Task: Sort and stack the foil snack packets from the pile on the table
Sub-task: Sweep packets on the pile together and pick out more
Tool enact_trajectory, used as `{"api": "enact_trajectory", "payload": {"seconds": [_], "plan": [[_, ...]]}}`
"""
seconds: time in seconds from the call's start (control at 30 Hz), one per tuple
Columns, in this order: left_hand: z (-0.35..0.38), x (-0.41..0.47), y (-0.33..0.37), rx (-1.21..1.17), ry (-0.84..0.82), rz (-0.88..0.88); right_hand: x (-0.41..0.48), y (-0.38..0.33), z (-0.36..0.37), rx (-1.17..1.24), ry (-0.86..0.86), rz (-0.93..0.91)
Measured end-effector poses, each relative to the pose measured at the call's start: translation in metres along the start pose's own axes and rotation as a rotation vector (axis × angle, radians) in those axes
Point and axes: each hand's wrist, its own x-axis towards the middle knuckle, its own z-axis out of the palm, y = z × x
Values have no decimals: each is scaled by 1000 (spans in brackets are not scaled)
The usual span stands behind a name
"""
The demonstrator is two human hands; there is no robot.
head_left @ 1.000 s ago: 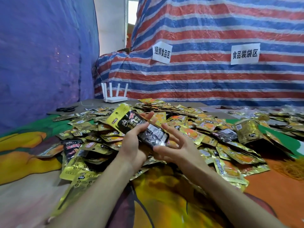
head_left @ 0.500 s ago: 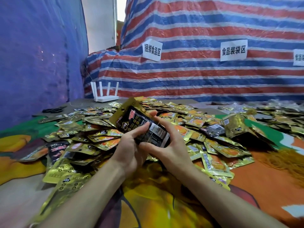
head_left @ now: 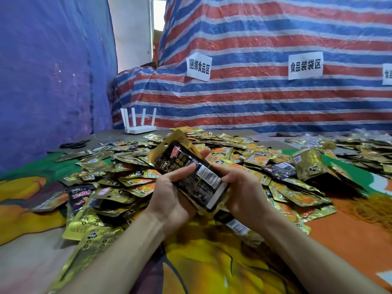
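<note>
Centrally, stack of black-and-gold pkts sits tilted btwn both hands: L hand cups it from 8 o'clock w/ thumb curled over its face, R hand grips its 3 o'clock edge. Loose pile spreads round them, 9 to 3 o'clock. White router at 11, scissors at 10.

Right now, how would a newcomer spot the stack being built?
Find the pile of gold foil packets, then its near edge. There the left hand and right hand grip a stack between them. Unlike the loose gold packets around it, it shows a black face with a white barcode label.
</note>
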Motion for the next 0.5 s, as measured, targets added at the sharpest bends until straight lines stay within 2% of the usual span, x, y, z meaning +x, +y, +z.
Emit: {"api": "enact_trajectory", "payload": {"seconds": [0.1,0.23,0.3,0.4,0.5], "plan": [[0,1,-1,22,-5,-16,3,0,-3,149,-8,66],[0,2,-2,40,-12,-26,5,1,-9,137,234,-23],[0,3,-1,19,6,-13,3,-2,-8,-14,268,-104],[0,7,0,-6,40,4,0,3,-3,-398,163,-182],[-3,6,2,108,81,-10,-3,5,6,-542,115,-195]]}}
